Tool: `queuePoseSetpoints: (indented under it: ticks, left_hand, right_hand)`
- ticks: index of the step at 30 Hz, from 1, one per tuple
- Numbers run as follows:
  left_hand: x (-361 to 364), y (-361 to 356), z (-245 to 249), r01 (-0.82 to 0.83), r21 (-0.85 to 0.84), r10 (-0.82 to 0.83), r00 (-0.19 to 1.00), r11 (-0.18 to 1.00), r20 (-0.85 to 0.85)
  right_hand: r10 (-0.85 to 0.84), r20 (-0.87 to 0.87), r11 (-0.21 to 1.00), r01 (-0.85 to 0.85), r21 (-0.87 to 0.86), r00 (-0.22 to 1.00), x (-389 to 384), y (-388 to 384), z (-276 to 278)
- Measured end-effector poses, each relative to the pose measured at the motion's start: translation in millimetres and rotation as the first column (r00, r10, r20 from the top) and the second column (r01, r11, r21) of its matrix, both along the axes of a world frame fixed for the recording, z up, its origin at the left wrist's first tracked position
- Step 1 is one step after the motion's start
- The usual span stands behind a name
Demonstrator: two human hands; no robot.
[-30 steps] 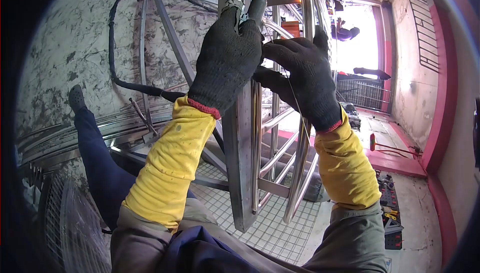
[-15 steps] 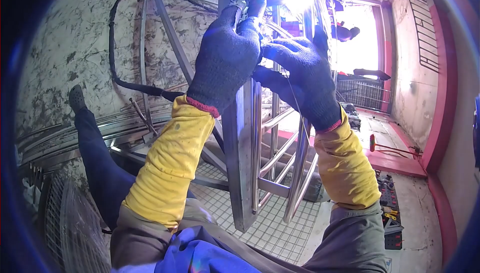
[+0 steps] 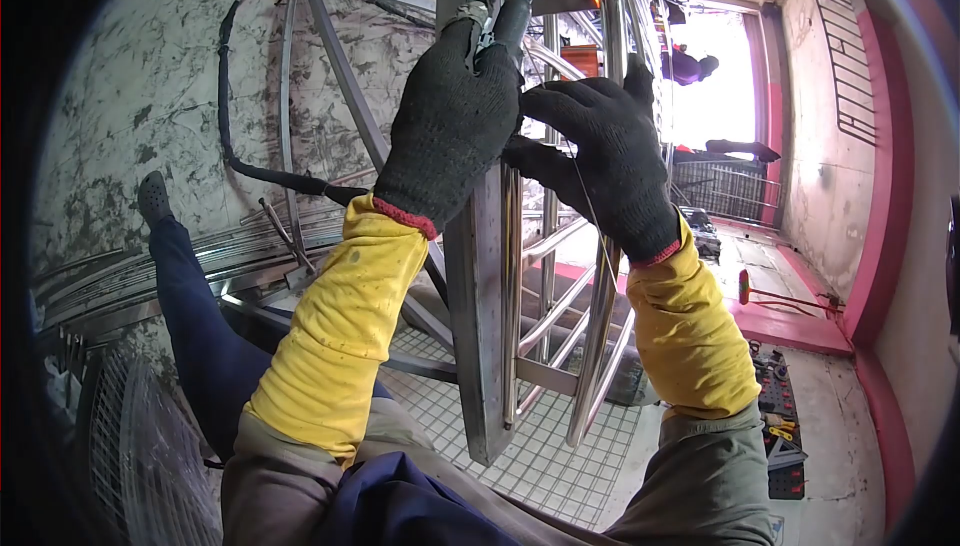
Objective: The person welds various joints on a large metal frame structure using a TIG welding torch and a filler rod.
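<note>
My left hand (image 3: pixel 450 126), in a black knit glove, is closed around the handle of a TIG welding torch (image 3: pixel 514 18). The torch's nozzle points right, close to a small orange-glowing spot on a shiny metal tube (image 3: pixel 607 36) of a steel frame. My right hand (image 3: pixel 605 146), gloved the same way, is beside the tubes with its fingers bent toward my left hand. A thin filler rod (image 3: pixel 590 201) runs through its fingers and slants down past the palm; the fingertips' exact grip is partly hidden. A wide rectangular steel beam (image 3: pixel 478 346) stands beneath my left hand.
A dark torch cable (image 3: pixel 225 96) loops along the left. Metal bars (image 3: pixel 200 271) lie on the floor near an outstretched leg. Wire mesh (image 3: pixel 150 426) stands lower left. Tools lie on a black rack (image 3: pixel 782 416) at right. A person (image 3: pixel 690 66) is near the bright doorway.
The bright welding arc and its sparks have gone out, leaving a small orange glow on the tube. Both hands and the torch stay in nearly the same place.
</note>
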State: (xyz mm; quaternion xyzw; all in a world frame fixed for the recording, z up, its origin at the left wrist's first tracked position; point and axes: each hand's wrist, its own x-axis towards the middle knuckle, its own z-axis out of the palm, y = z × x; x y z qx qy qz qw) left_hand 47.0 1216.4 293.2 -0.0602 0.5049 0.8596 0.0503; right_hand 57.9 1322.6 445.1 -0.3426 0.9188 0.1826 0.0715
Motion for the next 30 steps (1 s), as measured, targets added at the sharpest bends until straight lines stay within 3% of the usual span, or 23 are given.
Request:
queuePoseSetpoints:
  ticks: [4, 10, 11, 16, 19, 25, 26, 28, 30]
  left_hand:
    - [-1.0, -0.1, 4.0, -0.070, 0.090, 0.076, 0.995, 0.994, -0.063]
    - [-3.4, 12.0, -5.7, -0.136, 0.071, 0.142, 0.985, 0.988, -0.093]
    - [-2.7, 14.2, -13.0, -0.127, -0.055, 0.121, 0.987, 0.990, -0.104]
    - [0.6, 2.0, -2.5, -0.019, 0.027, 0.020, 0.999, 0.999, -0.028]
    - [-1.5, 8.0, -8.4, -0.062, 0.106, 0.070, 0.995, 0.992, -0.067]
    - [0.6, -0.2, -1.5, 0.003, 0.007, -0.003, 1.000, 1.000, -0.028]
    - [-1.0, 5.5, -4.7, -0.051, 0.040, 0.053, 0.997, 0.998, -0.060]
    - [-1.9, 6.7, -3.9, -0.086, 0.074, 0.093, 0.991, 0.994, -0.094]
    - [-1.8, 8.0, -3.3, -0.088, 0.099, 0.097, 0.992, 0.991, -0.084]
  right_hand:
    - [0.009, 0.013, 0.984, -0.006, -0.177, 1.000, -3.7, 7.2, -6.6]
    - [0.077, 0.011, 0.987, -0.074, -0.144, 0.997, -5.0, 6.4, -4.2]
    - [0.001, 0.021, 0.995, 0.001, -0.098, 1.000, -1.5, 4.9, -4.0]
    - [0.009, -0.015, 0.999, -0.010, -0.037, 1.000, -0.1, 1.3, -0.8]
    - [-0.004, -0.007, 0.999, 0.004, -0.033, 1.000, 0.1, -1.2, 0.0]
    - [0.003, -0.008, 1.000, -0.004, -0.017, 1.000, 0.3, -0.8, 0.1]
    - [0.002, -0.008, 1.000, -0.003, -0.017, 1.000, -0.4, 2.1, -2.0]
    - [0.028, -0.008, 0.978, -0.029, -0.208, 1.000, -3.3, 9.0, -7.8]
    - [0.026, -0.002, 0.979, -0.026, -0.204, 1.000, -4.6, 11.9, -8.9]
